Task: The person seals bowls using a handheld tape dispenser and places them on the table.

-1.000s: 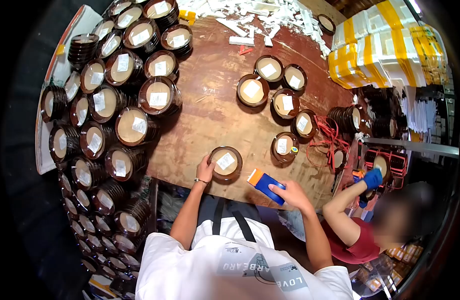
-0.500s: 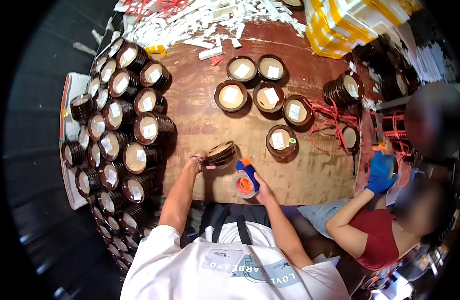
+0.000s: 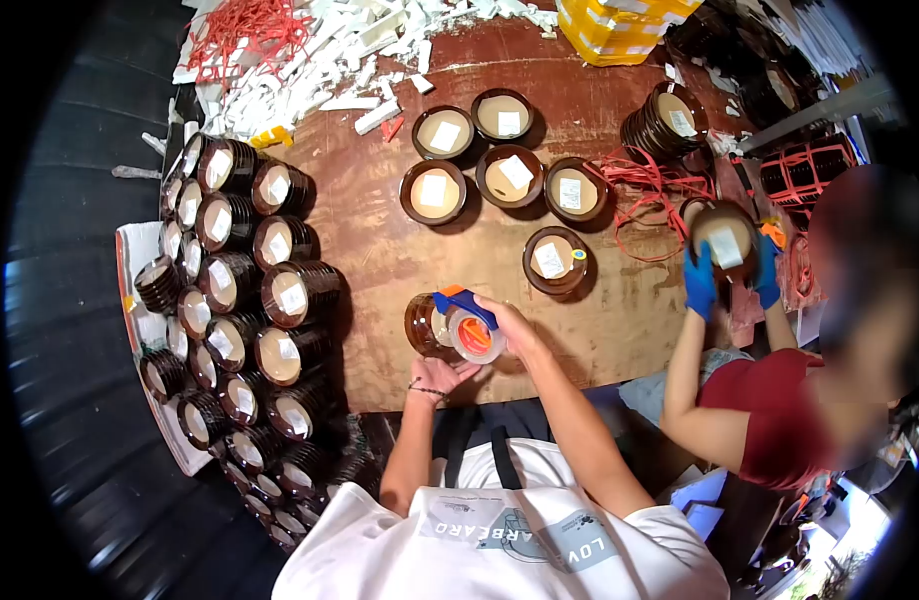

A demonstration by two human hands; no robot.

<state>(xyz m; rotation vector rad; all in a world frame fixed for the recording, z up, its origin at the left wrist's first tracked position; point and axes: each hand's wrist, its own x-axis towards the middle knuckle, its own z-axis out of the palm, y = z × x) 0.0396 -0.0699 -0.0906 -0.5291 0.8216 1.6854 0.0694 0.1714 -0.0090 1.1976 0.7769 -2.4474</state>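
Observation:
My right hand (image 3: 513, 327) is closed around a blue tape dispenser (image 3: 464, 305) carrying a roll of clear tape with an orange core. Partly behind the dispenser stands a stack of glossy brown dishes (image 3: 420, 326), close to the table's near edge. My left hand (image 3: 448, 376) lies at the near side of that stack, fingers stretched to the right below the tape roll. It looks open; whether its fingertips touch the dishes or the tape is hidden. Ahead, a labelled brown dish stack (image 3: 555, 262) with a small yellow-blue sticker rests on the table.
Many labelled dish stacks (image 3: 298, 292) crowd the left side. Several more (image 3: 434, 192) stand at mid-table. White foam scraps (image 3: 350, 60) cover the far end. Red straps (image 3: 652, 205) lie at right, where a co-worker's blue-gloved hands (image 3: 700, 280) hold a dish stack.
My left hand has moved from the stack's left side to its near side. The tape dispenser has come up against the stack in my right hand. The co-worker now holds a dish stack.

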